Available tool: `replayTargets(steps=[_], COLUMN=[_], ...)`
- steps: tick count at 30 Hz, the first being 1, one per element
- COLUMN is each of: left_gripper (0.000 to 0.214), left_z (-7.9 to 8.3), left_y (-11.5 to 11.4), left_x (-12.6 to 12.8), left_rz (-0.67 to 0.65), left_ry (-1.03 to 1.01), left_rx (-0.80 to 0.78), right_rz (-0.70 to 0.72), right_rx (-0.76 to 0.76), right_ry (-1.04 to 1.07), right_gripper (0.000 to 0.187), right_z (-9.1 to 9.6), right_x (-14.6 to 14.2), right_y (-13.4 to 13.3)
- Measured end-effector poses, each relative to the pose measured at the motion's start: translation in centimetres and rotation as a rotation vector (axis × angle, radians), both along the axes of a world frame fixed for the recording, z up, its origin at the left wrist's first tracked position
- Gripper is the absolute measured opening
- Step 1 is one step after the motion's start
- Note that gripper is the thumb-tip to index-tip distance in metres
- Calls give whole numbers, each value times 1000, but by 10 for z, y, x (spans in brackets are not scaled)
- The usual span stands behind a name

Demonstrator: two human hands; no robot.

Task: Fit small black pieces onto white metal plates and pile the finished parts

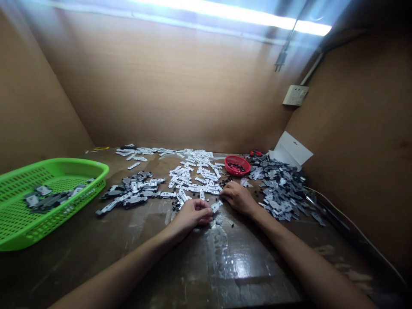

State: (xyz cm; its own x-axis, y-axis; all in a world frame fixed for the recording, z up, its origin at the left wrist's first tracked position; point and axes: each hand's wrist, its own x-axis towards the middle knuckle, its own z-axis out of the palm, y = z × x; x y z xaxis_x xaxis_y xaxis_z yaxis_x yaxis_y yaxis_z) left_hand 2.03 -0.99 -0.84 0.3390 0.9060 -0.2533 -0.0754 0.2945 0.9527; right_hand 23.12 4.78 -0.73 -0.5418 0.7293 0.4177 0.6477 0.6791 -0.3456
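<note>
My left hand (192, 214) rests on the dark worn table (225, 266), fingers curled around a small white flat part (216, 207) that sticks out to its right. My right hand (237, 198) lies palm down just beyond it, fingers bent and pinched near the edge of a spread of white flat parts (196, 174); what it holds, if anything, is hidden. Small black bits (176, 205) lie scattered by my left hand.
A green slotted basket (19, 231) with a few grey parts sits at the left. A grey-and-white heap (131, 191) lies left of centre, a grey pile (283, 189) at the right. A small red basket (237, 165) holds black bits. Brown walls enclose the booth; a cable (354, 227) runs along the right.
</note>
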Motion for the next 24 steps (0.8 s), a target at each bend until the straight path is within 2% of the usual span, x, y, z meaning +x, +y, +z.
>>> replayTargets(steps=[5,8,17,24], left_gripper=[29,28,24,22], left_z=[-1,1,1,1], left_y=[1,1,2,3], left_x=[-2,-3,-5,-5], left_rz=[13,10,-4,22], left_ry=[0,-11,-67,-124], left_rx=[-9,-21,-41,-72], right_rz=[65,130,199,189], right_rx=[-241,-351,-452,-415], right_ry=[259,324,314,322], right_gripper=[16,15,12,12], right_z=[12,17,9,8], right_x=[1,-3,-5,-2], right_y=[-17,-25,-18,-16])
